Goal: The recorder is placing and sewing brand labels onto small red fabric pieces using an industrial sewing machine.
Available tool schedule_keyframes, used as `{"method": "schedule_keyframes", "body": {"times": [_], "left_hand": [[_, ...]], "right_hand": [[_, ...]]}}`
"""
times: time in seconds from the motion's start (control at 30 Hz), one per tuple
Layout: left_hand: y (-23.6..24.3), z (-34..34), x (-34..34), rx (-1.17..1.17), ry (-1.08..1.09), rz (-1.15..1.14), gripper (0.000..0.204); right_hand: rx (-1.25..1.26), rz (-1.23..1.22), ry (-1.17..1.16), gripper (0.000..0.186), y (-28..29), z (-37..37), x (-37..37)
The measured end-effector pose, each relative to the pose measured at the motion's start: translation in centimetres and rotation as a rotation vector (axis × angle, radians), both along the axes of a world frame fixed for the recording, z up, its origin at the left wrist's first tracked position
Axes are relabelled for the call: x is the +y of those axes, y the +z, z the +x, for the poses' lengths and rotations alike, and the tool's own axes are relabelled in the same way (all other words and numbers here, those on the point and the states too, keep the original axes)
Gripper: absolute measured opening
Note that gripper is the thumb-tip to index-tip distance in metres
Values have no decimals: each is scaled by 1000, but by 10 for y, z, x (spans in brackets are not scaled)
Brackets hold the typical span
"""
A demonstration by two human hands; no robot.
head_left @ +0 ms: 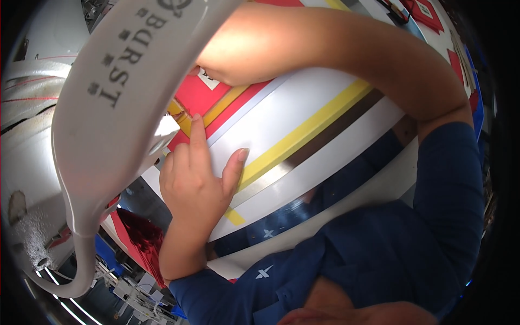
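Observation:
My left hand [196, 170] lies palm down with index finger and thumb stretched apart. Its index fingertip touches the edge of a red fabric piece [197, 97] by an amber strip [227, 103]. Beyond it, my right hand [219, 62] reaches in from the right over the same red piece, beside a white label [208, 80] with dark print. Most of the right fingers are hidden behind the pale grey head [116, 108] of what looks like a sewing machine. A small white block [165, 132] on the machine sits close to my left fingertips.
Yellow tape strips [303, 135] cross the white work surface [287, 116]. A shiny dark band runs along its near edge. Shiny red material [143, 238] hangs at the left, beside my left forearm. More red pieces [425, 13] lie at the far right.

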State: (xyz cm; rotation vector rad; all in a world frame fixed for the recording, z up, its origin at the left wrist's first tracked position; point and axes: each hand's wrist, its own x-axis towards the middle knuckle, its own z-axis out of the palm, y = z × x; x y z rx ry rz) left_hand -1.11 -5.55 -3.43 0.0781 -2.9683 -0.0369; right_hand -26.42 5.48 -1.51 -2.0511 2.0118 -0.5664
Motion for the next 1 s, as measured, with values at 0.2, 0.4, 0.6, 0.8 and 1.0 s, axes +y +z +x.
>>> {"method": "schedule_keyframes", "body": {"times": [0.2, 0.4, 0.6, 0.8, 1.0], "left_hand": [[2, -2, 2, -59, 72, 197, 72], [3, -2, -1, -75, 54, 264, 80], [3, -3, -1, -62, 5, 225, 81], [5, -6, 1, -107, 30, 252, 83], [8, -5, 1, -86, 19, 257, 82]], "right_hand": [[-7, -31, 56, 11, -8, 0, -6], [16, -142, -64, 11, -34, 3, -9], [142, -84, 6, 19, -31, 6, -14], [231, -160, 10, 22, -40, 4, -30], [358, -274, 125, 17, -40, 1, -38]]}}
